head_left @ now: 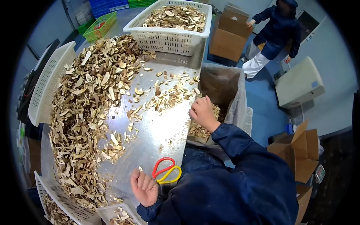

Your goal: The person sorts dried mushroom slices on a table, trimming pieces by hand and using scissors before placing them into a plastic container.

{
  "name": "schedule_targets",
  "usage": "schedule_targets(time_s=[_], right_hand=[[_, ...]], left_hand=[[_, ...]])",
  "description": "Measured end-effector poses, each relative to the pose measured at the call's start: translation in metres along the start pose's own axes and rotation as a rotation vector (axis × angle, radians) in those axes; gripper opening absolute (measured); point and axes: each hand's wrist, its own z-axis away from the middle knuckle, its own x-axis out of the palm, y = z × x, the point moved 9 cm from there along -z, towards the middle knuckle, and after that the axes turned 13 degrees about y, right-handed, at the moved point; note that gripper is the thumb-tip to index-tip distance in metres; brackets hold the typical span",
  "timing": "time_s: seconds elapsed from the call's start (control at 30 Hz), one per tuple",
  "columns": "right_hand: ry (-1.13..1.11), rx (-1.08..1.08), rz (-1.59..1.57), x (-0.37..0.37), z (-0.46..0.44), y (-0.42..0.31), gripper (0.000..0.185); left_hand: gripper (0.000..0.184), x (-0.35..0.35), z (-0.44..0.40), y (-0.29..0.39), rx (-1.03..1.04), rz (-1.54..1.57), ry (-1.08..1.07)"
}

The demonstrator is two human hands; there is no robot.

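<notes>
Leaning over the steel table [155, 127], had the heap of dried mushroom slices [86, 93] along its left side and the plastic-lined bin [241, 90] below its right edge. Risked spilling slices into the bin by sweeping the thin scatter too far, or knocking the red-and-yellow-handled scissors [164, 171] off the near edge with the left sleeve [150, 210]. Had bare metal for moving between heap and edge, but less room beside the white basket [168, 42]. Held hands well apart: right hand [205, 112] loosely curled at the edge, left hand [145, 188] palm-up beside the scissors, with a pale slice [140, 168] at the fingertips; could not tell of a grip in either.
</notes>
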Motion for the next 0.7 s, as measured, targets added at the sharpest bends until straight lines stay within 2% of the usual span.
schedule_targets(time_s=[0.13,0.17,0.2,0.27,0.37,0.43,0.53,0.57,0.6,0.7], right_hand=[[0.179,-0.079,-0.184,0.008,-0.050,-0.035,0.021],[0.134,-0.100,-0.280,0.025,-0.061,-0.047,0.027],[0.151,-0.118,-0.261,0.034,-0.072,-0.065,0.031],[0.027,-0.138,-0.204,0.077,-0.076,-0.090,0.041],[-0.063,-0.191,-0.202,0.096,-0.068,-0.112,0.037],[-0.138,-0.225,-0.158,0.099,-0.058,-0.111,0.034],[-0.202,-0.112,-0.198,0.091,-0.043,-0.083,0.028],[-0.134,-0.136,-0.156,0.078,-0.039,-0.072,0.026],[-0.200,-0.057,-0.152,0.071,-0.034,-0.057,0.026],[-0.160,0.085,-0.031,0.042,-0.016,-0.010,0.024]], left_hand=[[0.025,-0.002,0.003,-0.001,0.017,0.008,0.009],[0.025,-0.003,0.005,0.000,0.026,0.015,0.013],[0.025,-0.003,0.007,0.000,0.035,0.008,0.010],[0.025,-0.002,0.010,0.000,0.052,-0.008,0.004],[0.025,-0.002,0.013,0.002,0.063,-0.015,-0.009],[0.025,-0.003,0.014,0.004,0.081,-0.004,-0.001],[0.026,-0.009,0.007,0.005,0.079,0.002,0.026],[0.026,-0.011,0.005,0.005,0.074,0.000,0.038],[0.026,-0.011,0.001,0.002,0.057,-0.003,0.049],[0.026,-0.011,-0.008,-0.003,0.017,-0.008,0.068]])
